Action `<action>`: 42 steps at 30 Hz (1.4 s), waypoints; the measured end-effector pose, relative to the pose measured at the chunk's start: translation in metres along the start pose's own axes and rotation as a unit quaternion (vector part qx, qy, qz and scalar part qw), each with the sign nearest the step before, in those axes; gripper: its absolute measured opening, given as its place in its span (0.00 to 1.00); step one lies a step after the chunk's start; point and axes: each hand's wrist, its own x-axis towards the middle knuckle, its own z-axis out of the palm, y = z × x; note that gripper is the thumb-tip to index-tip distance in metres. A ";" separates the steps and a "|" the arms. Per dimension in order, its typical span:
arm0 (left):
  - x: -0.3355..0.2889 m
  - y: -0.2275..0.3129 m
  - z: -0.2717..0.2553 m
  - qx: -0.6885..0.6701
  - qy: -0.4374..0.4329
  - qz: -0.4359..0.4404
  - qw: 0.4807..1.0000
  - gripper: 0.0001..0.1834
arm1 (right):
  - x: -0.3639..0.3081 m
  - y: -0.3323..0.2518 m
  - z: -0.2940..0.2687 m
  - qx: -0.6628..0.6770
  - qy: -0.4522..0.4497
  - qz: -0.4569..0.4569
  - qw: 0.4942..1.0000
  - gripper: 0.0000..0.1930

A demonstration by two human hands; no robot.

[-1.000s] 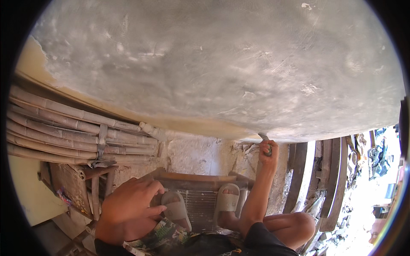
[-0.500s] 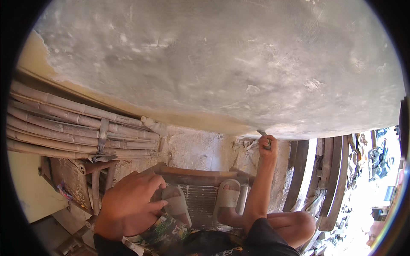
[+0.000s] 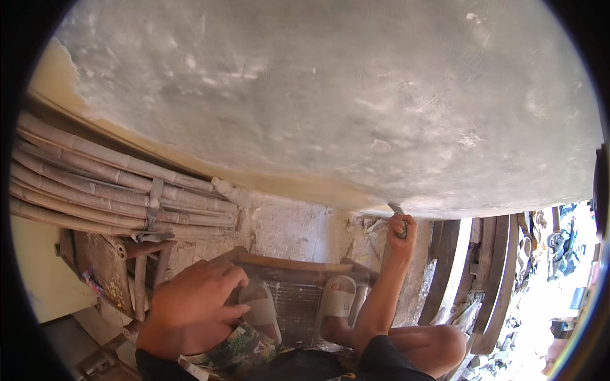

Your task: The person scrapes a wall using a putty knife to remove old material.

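Observation:
My right hand (image 3: 401, 233) is closed round the handle of a small scraper (image 3: 396, 208). Its flat metal blade meets the lower part of a grey plastered wall (image 3: 305, 108), close to where a yellowish strip of old paint (image 3: 318, 192) runs along the bottom. Over my lap hangs my left hand (image 3: 203, 295), with nothing in it; its fingers are loosely bent and the thumb stands apart. Much of the scraper's handle is hidden by my fingers.
Tied bamboo poles (image 3: 108, 178) lie along the wall at the left. My sandalled feet (image 3: 337, 297) rest on a slatted wooden seat or platform (image 3: 292, 311). Dark planks (image 3: 445, 270) lean at the right, beside scattered rubble (image 3: 502, 346).
My right hand and the scraper sit slightly lower and further right in the picture. The whole view has shifted a little, and my left hand keeps nearly the same pose.

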 end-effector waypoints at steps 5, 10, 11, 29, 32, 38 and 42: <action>0.003 0.000 -0.004 -0.016 -0.021 -0.028 0.999 0.21 | 0.004 -0.003 -0.016 -0.006 0.088 0.021 0.996 0.04; 0.014 -0.009 -0.005 -0.015 -0.024 0.000 1.000 0.21 | -0.022 0.012 -0.039 -0.071 0.105 0.013 0.992 0.06; 0.016 -0.008 -0.007 -0.015 -0.037 -0.011 0.999 0.21 | -0.027 0.021 -0.041 -0.118 0.139 -0.023 0.983 0.07; 0.046 -0.062 0.032 -0.019 -0.056 -0.220 0.974 0.19 | -0.014 0.087 0.000 0.113 0.085 -0.082 0.987 0.13; 0.052 -0.059 0.044 -0.020 -0.069 -0.190 0.979 0.18 | 0.000 0.065 -0.020 0.167 0.078 -0.056 0.981 0.07; 0.059 -0.043 0.044 -0.006 -0.113 -0.230 0.967 0.20 | -0.014 0.063 -0.019 0.160 0.049 -0.013 0.986 0.04; 0.062 -0.049 0.042 0.025 -0.086 -0.245 0.965 0.19 | -0.023 0.065 -0.006 0.179 0.042 0.021 0.983 0.05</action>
